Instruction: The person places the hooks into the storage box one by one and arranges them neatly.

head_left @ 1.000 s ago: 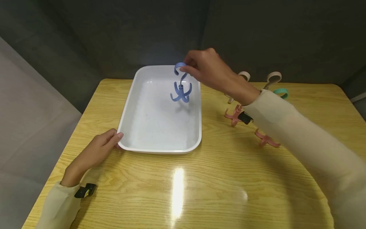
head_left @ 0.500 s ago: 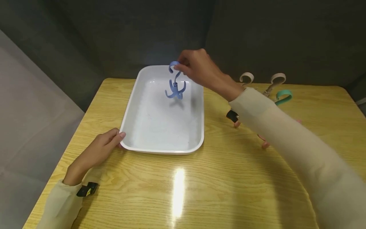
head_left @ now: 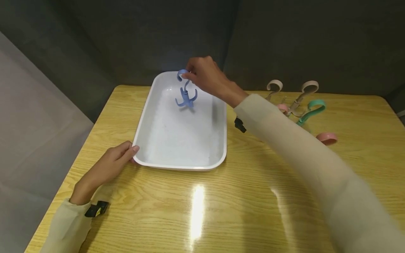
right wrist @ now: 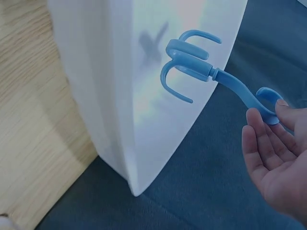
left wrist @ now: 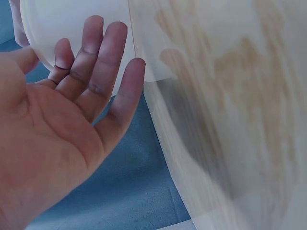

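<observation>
My right hand (head_left: 207,78) pinches the curved top of a blue multi-pronged hanging hook (head_left: 186,98) between thumb and fingers. The hook dangles over the back part of a white plastic tray (head_left: 177,166), prongs lowest and apart from the tray floor. In the right wrist view the hook (right wrist: 192,62) shows its several curled prongs and S-shaped stem. At the tray's near left corner, my left hand (head_left: 109,163) holds the rim with the thumb on top. The left wrist view shows its other fingers (left wrist: 108,57) stretched out beneath the tray.
Right of the tray, partly behind my right sleeve, stand more such hooks: two beige ones (head_left: 308,89) (head_left: 274,84), a teal one (head_left: 316,107) and pink ones (head_left: 327,138). A dark curtain (head_left: 300,42) hangs behind the wooden table (head_left: 158,211).
My right hand has carried the blue hook leftward over the tray. The sleeve moved with it, baring more of the teal and pink hooks. My left hand stays at the tray corner.
</observation>
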The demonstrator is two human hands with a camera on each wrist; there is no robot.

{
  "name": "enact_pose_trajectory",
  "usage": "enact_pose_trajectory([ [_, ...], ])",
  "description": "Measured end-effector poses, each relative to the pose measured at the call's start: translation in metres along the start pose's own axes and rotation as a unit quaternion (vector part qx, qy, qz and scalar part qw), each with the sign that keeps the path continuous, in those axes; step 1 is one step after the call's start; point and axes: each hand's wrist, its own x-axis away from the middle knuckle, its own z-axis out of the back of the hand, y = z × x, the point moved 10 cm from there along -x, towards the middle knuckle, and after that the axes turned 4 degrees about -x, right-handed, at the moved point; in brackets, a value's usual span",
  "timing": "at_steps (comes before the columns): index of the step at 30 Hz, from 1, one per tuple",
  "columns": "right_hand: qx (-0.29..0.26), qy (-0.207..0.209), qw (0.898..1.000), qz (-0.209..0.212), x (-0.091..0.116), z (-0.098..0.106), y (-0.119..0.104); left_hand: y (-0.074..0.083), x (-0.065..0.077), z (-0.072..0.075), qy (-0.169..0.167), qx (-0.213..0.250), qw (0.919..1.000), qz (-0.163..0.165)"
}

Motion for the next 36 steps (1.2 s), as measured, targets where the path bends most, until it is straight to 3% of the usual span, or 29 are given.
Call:
enact_pose_trajectory([
  [14, 0.019, -0.010, 0.999, -0.031, -0.016, -0.020, 0.004, 0.004, 0.005, -0.002, -0.003, 0.008, 1.0000, -0.002],
  [36, 0.007, -0.026, 0.997, -0.075, -0.019, -0.034, 0.008, 0.004, 0.006, -0.004, -0.008, 0.014, 0.9999, -0.002],
])
